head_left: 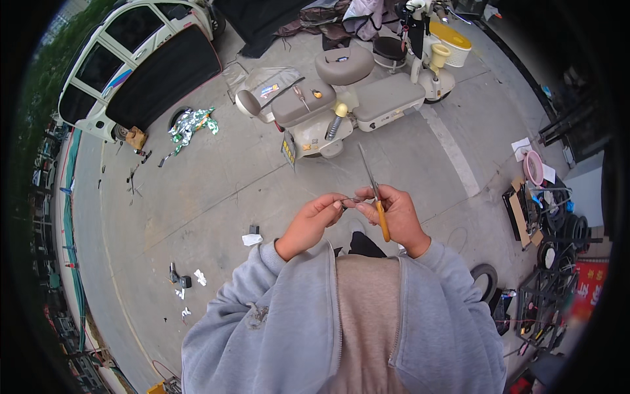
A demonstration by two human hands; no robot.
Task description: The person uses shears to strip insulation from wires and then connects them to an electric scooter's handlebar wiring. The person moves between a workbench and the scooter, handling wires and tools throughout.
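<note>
In front of my chest both hands meet. My left hand (312, 222) is closed, its thumb and fingertips pinching a short, thin, dark wire-like piece (350, 199). The other end of that piece reaches the fingertips of my right hand (399, 215). My right hand is also closed, gripping a slim tool with a yellow-orange handle (382, 222); its long, thin metal shaft points up and away from me. The exact kind of tool cannot be made out. Beyond my hands stands a beige electric scooter (392, 98), with a screwdriver (301, 98) lying on its rear seat.
A cordless drill (174, 272) and white scraps (200, 278) lie on the ground at left, near a small dark block (254, 230). At right are a tyre (484, 282), a cardboard box (523, 213) and a pink basin (533, 167). A white car (98, 72) is far left.
</note>
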